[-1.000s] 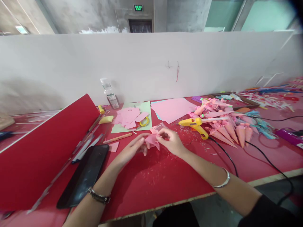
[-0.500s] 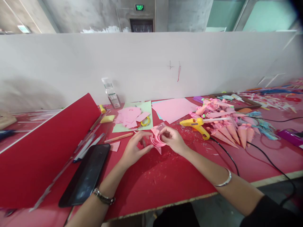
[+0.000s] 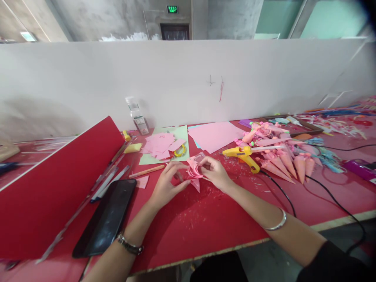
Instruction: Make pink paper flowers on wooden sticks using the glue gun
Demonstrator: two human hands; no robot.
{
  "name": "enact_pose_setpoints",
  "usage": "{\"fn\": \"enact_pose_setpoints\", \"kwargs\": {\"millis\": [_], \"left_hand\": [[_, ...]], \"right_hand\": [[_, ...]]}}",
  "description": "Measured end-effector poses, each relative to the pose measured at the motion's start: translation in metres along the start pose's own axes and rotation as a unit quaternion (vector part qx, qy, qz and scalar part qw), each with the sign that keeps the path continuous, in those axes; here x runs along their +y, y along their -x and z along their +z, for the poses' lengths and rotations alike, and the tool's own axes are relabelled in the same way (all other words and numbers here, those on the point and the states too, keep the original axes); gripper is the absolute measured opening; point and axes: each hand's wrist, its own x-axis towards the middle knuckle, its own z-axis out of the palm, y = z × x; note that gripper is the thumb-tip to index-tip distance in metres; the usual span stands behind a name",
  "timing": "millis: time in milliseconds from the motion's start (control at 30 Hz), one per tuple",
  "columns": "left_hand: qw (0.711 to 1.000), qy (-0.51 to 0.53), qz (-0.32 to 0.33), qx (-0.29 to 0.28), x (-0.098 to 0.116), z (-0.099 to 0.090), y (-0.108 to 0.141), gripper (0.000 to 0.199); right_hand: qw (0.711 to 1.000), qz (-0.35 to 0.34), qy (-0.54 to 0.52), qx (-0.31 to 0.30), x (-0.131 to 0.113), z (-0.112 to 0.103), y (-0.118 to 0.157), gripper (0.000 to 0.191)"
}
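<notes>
A curled piece of pink paper (image 3: 194,169) is held above the red table, with a pointed pink corner hanging below it. My left hand (image 3: 172,182) grips its left side between thumb and fingers. From the right, my right hand (image 3: 214,172) pinches the paper's curled edge. Behind my hands are pink paper pieces (image 3: 160,144) on a green sheet, and large pink sheets (image 3: 216,135). A yellow glue gun (image 3: 243,156) lies right of my right hand.
Pink cones (image 3: 286,160) are piled at the right, with black cables near them. At the left are a black phone (image 3: 105,217), a wooden stick (image 3: 147,171), pens and a slanted red board (image 3: 61,188). A clear bottle (image 3: 138,117) stands by the white partition (image 3: 176,82).
The curled pink paper has shifted slightly between my fingers, and its curl looks a little tighter. Both hands stay in nearly the same place.
</notes>
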Motion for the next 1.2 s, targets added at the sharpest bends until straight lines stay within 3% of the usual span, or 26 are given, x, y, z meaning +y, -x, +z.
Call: {"fn": "enact_pose_setpoints", "kwargs": {"millis": [333, 567, 833, 1067, 1133, 1200], "left_hand": [[0.996, -0.077, 0.020, -0.030, 0.000, 0.001, 0.000, 0.011], [0.978, -0.184, 0.062, -0.070, 0.002, 0.004, 0.004, 0.019], [0.916, -0.372, 0.150, 0.018, 0.009, 0.006, 0.003, 0.018], [0.906, -0.376, 0.188, 0.046, -0.001, 0.003, 0.005, 0.020], [0.900, -0.379, 0.210, 0.055, -0.005, 0.000, 0.005, 0.016], [0.896, -0.383, 0.216, 0.064, -0.006, -0.004, 0.005, 0.014]], "right_hand": [[1.000, -0.012, 0.024, 0.003, 0.001, -0.001, 0.000, 0.010], [0.998, -0.032, 0.054, -0.003, 0.004, 0.000, 0.002, 0.005], [0.974, -0.109, 0.199, 0.012, -0.001, 0.003, 0.008, 0.006], [0.957, -0.149, 0.250, 0.015, -0.012, -0.001, 0.004, 0.008], [0.951, -0.147, 0.272, 0.020, -0.024, -0.007, 0.004, 0.009], [0.938, -0.124, 0.322, -0.013, -0.041, -0.017, 0.009, 0.008]]}}
